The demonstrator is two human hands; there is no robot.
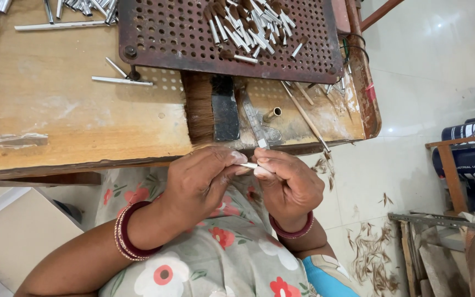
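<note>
Head view shows our two hands close together just under the edge of the wooden counter (56,99). Our left hand (202,181) is curled, with the thumb and first finger pinching one end of a small silver tube (249,165). Our right hand (290,184) is curled too, and its fingertips pinch the other end of the same tube. So the tube sits between both hands, above our flowery lap. Both wrists wear dark red bangles.

On the counter, a rusty metal plate with many holes (166,33) lies flat. A heap of silver tubes with brown tips (248,25) rests on it. More plain silver tubes (83,6) lie at the top left of the counter. Just above our hands we see a flat brush with brown bristles (211,107), a short brass tube (272,114) and a thin wooden stick (306,118).

At the far right, dark blue round cans with white marks (471,154) lie on a wooden rack. Brown bristle scraps (369,253) cover the white floor.
</note>
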